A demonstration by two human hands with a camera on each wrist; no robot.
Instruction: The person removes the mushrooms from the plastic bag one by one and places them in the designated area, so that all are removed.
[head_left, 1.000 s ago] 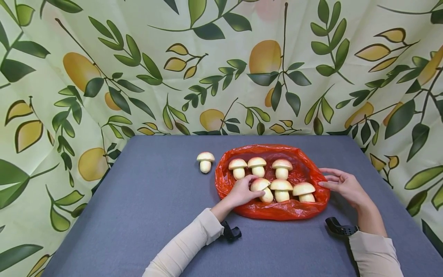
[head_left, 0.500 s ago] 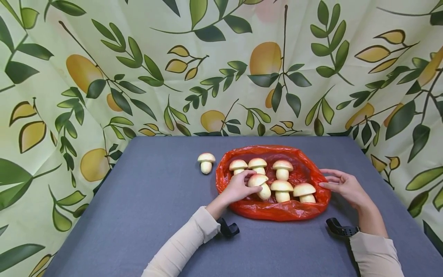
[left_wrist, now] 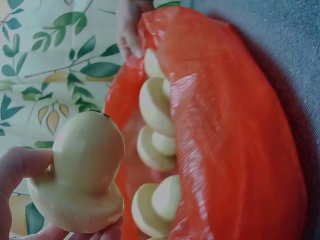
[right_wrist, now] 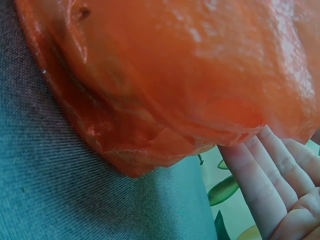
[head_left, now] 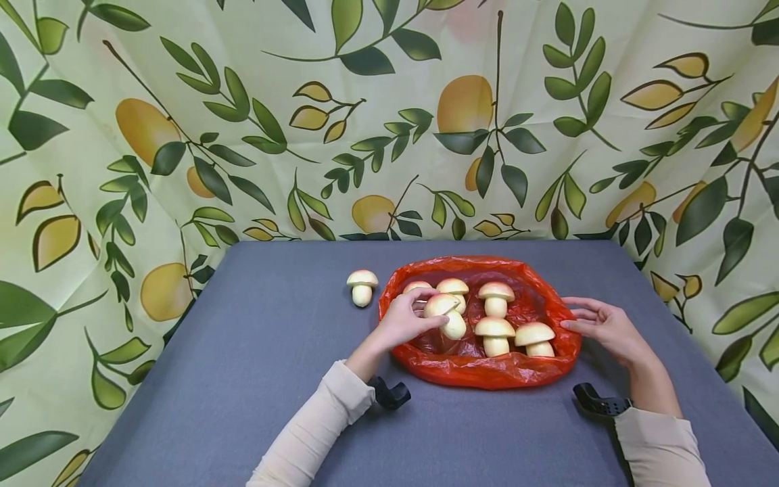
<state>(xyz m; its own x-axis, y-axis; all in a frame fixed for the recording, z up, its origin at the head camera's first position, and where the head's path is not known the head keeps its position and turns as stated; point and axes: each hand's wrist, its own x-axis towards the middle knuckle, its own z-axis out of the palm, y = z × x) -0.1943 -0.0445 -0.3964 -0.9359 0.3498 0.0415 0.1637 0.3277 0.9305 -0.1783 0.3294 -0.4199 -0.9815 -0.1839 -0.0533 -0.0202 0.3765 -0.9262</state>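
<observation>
My left hand [head_left: 402, 320] grips a toy mushroom [head_left: 442, 308] with a pale stem and reddish cap, held up over the left part of an open red plastic bag [head_left: 481, 377]. The left wrist view shows this mushroom [left_wrist: 87, 155] between thumb and fingers, stem upward. Several similar mushrooms [head_left: 496, 291] lie inside the bag; one at the far left is partly covered by my left hand. At the bag's right end my right hand [head_left: 608, 331] touches the plastic. Its fingers [right_wrist: 257, 185] look straight against the bag in the right wrist view.
Another toy mushroom [head_left: 362, 287] lies on the grey-blue tabletop [head_left: 274, 338], left of the bag. A leaf-and-fruit patterned cloth [head_left: 389, 135] hangs behind the table and at both sides. Each wrist wears a black strap mount [head_left: 391, 393].
My left hand has lifted the mushroom from the bag's front left and carried it up and leftward. The right hand stays at the bag's right end.
</observation>
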